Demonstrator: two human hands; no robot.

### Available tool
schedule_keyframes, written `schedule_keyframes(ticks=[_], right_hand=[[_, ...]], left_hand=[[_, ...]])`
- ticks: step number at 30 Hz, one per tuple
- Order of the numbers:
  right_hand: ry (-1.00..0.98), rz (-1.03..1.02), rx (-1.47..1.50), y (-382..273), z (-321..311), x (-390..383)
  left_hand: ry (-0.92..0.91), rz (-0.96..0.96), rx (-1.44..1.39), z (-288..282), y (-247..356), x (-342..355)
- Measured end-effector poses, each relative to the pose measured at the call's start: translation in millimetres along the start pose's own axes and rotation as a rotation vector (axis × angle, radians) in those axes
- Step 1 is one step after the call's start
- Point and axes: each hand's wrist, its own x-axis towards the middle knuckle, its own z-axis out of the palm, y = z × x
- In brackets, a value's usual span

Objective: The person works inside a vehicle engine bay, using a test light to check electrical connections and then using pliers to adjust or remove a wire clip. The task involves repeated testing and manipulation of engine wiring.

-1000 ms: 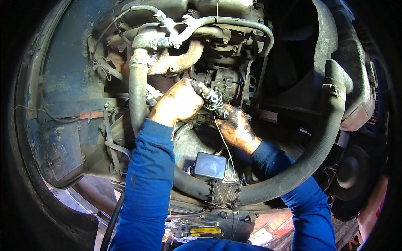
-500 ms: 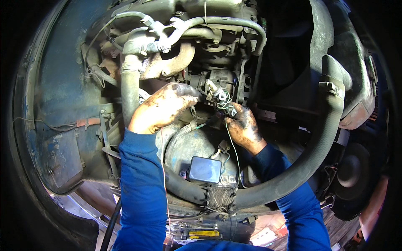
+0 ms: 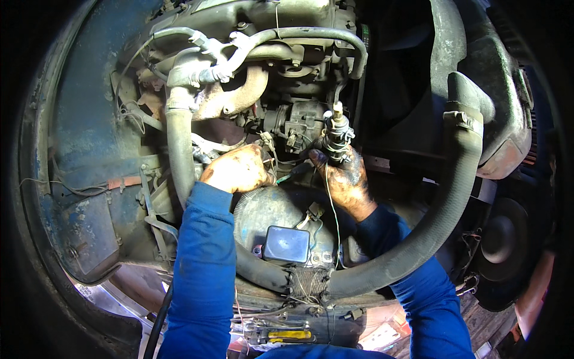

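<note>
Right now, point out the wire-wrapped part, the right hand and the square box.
Wire-wrapped part (image 3: pixel 339 133), head view: mid-body.
Right hand (image 3: pixel 348 180), head view: its middle.
Square box (image 3: pixel 286 243), head view: its top face.

The grease-stained right hand (image 3: pixel 347 182) grips a wire-wound dark metal cylinder (image 3: pixel 338 137); left of it, the smudged left hand (image 3: pixel 239 169) curls beside a thin green wire (image 3: pixel 283 179). Nearer, a square dark-blue box (image 3: pixel 286 243) sits beyond a thick curved grey-black hose (image 3: pixel 382 275).

Looks like a grimy metal cylinder (image 3: pixel 336 134) with a pale, brassy tip (image 3: pixel 338 109) and loops of thin wire (image 3: pixel 338 145) around its body. Sits gripped in the right hand (image 3: pixel 350 182), tip toward the view's top. Also seen: a green wire (image 3: pixel 283 179) beside the left hand (image 3: pixel 239 169).
</note>
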Motion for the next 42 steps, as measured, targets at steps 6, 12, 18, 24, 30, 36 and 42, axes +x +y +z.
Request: schedule_keyframes(ticks=[6,12,18,24,30,36,42], right_hand=[[0.007,0.037,-0.536,17,-7,0],[0.078,-0.002,-0.304,27,-9,3],[0.191,0.099,-0.358,21,-8,2],[0.205,0.166,-0.291,14,-6,8],[0.151,0.238,-0.086,-14,-7,10],[0.122,0.279,-0.197,-11,-8,12],[0.167,0.187,-0.175,7,-6,13]], left_hand=[[0.133,-0.314,-0.98,-25,-1,-13],[0.165,-0.314,-1.33,-47,5,-24],[0.127,-0.217,-1.358,-50,3,-23],[0.142,-0.294,-1.326,-47,4,-22],[0.254,-0.267,-0.855,-37,2,-23],[0.323,-0.212,-0.765,-29,2,-24],[0.284,-0.297,-1.177,-34,3,-16]])
